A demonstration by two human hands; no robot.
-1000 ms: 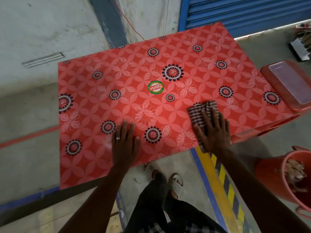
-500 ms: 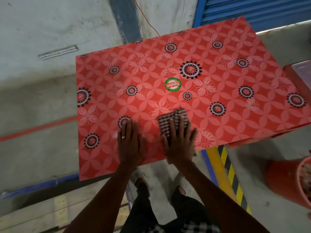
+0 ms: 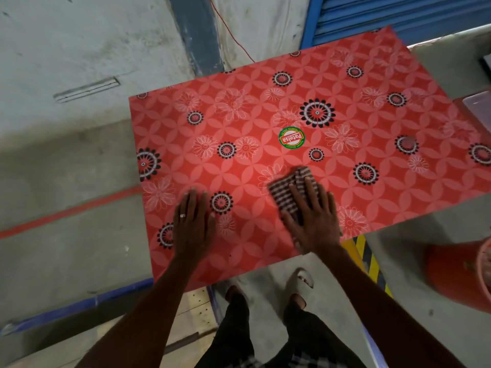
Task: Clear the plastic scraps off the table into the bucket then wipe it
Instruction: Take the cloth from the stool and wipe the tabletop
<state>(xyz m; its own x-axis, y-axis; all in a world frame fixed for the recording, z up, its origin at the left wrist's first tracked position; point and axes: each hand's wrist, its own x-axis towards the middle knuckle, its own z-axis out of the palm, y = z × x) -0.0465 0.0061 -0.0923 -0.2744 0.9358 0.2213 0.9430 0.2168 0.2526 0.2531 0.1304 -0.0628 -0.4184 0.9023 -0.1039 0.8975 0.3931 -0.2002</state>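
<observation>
Red desk (image 3: 265,83) w/ a printed pattern of pale petals and black-and-white flower rings, seen from above; a round green-and-red sticker (image 3: 291,138) sits near its middle. No scraps can be made out on the top. A checked cloth (image 3: 285,191), dark and pale stripes, lies on the near part of the desk, right of centre, partly folded. Around the desk: grey concrete floor (image 3: 66,160) w/ a red painted line at left, a blue line nearer the person, and yellow-black hazard stripes (image 3: 368,257) under the desk's near right corner. A blue roller shutter (image 3: 398,14) stands at the far right, and a thin red wire runs down the wall beyond the desk. The red bucket (image 3: 457,272) stands on the floor at the right edge of the view, cut off by the frame, well apart from the cloth. A red box w/ a clear lid (image 3: 475,107) shows at the far right, beside the desk. Right hand (image 3: 314,221): grip spread flat, fingers straight and apart, pressing down on the cloth. Left hand (image 3: 191,224): grip flat too, fingers straight and close together, palm resting on the bare desk near its left front, a ring on one finger. The person's dark trousers and feet show below the desk edge.
</observation>
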